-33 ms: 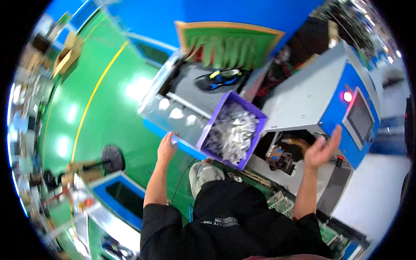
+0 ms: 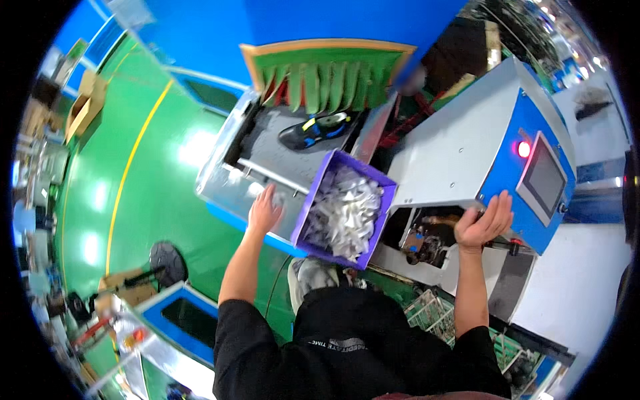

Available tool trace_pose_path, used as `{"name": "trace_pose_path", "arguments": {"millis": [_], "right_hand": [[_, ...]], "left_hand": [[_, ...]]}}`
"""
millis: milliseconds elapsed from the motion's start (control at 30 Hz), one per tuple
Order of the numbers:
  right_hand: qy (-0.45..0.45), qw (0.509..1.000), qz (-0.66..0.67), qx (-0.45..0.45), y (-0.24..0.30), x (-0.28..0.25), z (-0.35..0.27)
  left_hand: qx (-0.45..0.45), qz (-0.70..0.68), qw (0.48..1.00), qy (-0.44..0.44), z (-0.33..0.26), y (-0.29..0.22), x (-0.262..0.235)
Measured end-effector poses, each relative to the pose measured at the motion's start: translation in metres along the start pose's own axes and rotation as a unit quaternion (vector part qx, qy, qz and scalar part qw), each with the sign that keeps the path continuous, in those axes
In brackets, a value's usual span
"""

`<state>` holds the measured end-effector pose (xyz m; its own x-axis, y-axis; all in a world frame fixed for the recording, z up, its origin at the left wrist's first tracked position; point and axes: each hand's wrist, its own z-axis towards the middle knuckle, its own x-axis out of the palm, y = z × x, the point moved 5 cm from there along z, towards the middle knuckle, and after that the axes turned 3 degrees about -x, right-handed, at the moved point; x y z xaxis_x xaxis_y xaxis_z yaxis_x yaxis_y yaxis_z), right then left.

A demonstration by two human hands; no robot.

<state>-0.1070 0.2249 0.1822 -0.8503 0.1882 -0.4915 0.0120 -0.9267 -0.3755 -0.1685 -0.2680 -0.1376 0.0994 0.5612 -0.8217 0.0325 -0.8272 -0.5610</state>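
My left hand [image 2: 266,210] is open, fingers stretched out, at the near edge of a metal conveyor end [image 2: 223,177]; whether it touches the metal I cannot tell. Nothing shows in it. My right hand [image 2: 485,221] is also open, its fingers lying at the lower edge of a blue and white machine's front panel [image 2: 503,167]. Between my hands stands a purple box [image 2: 308,212] filled with crumpled white pieces [image 2: 347,217]. Beyond it, a black shoe [image 2: 313,131] with blue and yellow parts lies on the dark conveyor belt [image 2: 267,137].
Green fabric strips [image 2: 323,87] hang over the opening of a blue housing [image 2: 320,23] beyond the shoe. Right of the box, the machine has an opening with a metal mechanism [image 2: 421,243]. A screen [image 2: 543,180] and a lit red button [image 2: 522,149] sit on its panel.
My left hand has shifted forward over the metal edge. My right hand has moved from a raised, spread pose onto or close to the machine panel. The whole view has shifted slightly.
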Motion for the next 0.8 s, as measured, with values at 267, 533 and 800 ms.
{"name": "trace_pose_path", "arguments": {"millis": [267,533,800], "right_hand": [[-0.049,0.997,-0.066,-0.006,0.001,0.009,-0.019],[-0.079,0.992,-0.095,0.003,-0.001,0.014,-0.027],[0.049,0.989,0.041,0.131,0.01,-0.015,0.0]], "left_hand": [[-0.002,0.005,0.999,0.048,0.283,-0.096,0.077],[0.037,0.067,0.997,0.02,0.246,-0.105,0.062],[-0.003,-0.078,0.983,-0.166,0.109,-0.114,-0.064]]}}
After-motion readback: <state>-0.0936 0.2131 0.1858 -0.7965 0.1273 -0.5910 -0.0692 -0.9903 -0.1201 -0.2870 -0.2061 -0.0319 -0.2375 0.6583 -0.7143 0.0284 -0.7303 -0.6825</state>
